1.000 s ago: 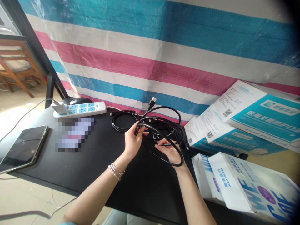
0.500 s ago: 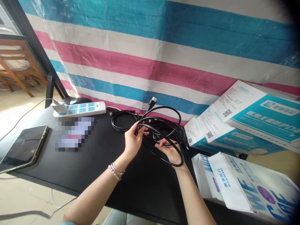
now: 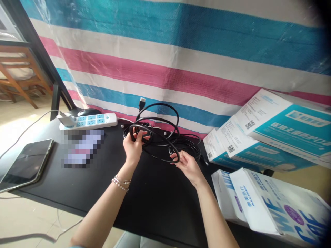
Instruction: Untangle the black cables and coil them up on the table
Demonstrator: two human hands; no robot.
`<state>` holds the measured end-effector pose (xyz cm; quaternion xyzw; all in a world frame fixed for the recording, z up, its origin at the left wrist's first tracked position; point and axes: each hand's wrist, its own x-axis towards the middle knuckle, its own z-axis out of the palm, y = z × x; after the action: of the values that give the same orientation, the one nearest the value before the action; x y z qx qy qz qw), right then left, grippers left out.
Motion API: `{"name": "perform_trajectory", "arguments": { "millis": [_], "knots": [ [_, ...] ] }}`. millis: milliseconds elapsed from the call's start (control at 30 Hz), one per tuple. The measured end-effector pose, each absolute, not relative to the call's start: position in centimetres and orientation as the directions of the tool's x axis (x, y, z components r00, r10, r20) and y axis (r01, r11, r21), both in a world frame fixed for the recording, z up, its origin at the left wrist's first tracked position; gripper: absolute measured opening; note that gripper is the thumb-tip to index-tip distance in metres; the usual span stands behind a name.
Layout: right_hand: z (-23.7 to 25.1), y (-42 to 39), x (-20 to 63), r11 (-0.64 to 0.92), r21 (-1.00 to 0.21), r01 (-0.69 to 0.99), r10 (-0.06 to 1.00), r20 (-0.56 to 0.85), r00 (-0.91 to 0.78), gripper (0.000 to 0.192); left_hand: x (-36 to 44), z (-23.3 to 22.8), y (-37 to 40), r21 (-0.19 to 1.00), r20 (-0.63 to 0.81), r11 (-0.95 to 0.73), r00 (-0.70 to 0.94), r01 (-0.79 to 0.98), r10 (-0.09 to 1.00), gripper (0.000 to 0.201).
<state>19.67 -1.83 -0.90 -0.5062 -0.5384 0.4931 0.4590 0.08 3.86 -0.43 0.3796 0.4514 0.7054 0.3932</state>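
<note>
A black cable (image 3: 165,132) lies in several loose loops over the middle of the black table (image 3: 103,179). My left hand (image 3: 133,148) grips a bunch of the loops and holds them up off the table; the cable's plug (image 3: 142,102) sticks up above them. My right hand (image 3: 186,165) pinches one low loop at its right side, palm turned up. A bracelet sits on my left wrist.
A white power strip (image 3: 89,120) with a charger plugged in lies at the back left, a black mouse (image 3: 89,111) behind it. A tablet (image 3: 24,165) rests at the left edge. White-and-teal boxes (image 3: 281,127) and a printed bag (image 3: 274,206) crowd the right. A striped tarp (image 3: 181,51) hangs behind.
My left hand has carried the held loops to the left and a little up, the plug going with them. My right hand now pinches one loop, which no longer hangs round it.
</note>
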Motion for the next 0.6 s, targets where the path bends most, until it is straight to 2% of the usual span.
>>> {"name": "perform_trajectory", "arguments": {
  "millis": [167, 367, 600],
  "knots": [
    [-1.41, -1.61, 20.0, 0.015, -0.992, 0.127, 1.0, 0.013, -0.014, 0.044, -0.54, -0.78, 4.56, 0.92, 0.17, -0.307, -0.46, -0.242, 0.871, 0.04],
    [-1.59, -1.52, 19.97, 0.054, -0.993, 0.104, 0.998, 0.052, -0.017, 0.042, -0.26, -0.87, 4.36, 0.926, 0.18, -0.299, -0.426, -0.231, 0.887, 0.034],
    [-1.42, -1.61, 19.86, 0.047, -0.998, 0.044, 0.999, 0.047, -0.012, 0.039, -0.2, -0.82, 4.22, 0.935, 0.181, -0.287, -0.415, -0.209, 0.892, 0.034]
  ]
}}
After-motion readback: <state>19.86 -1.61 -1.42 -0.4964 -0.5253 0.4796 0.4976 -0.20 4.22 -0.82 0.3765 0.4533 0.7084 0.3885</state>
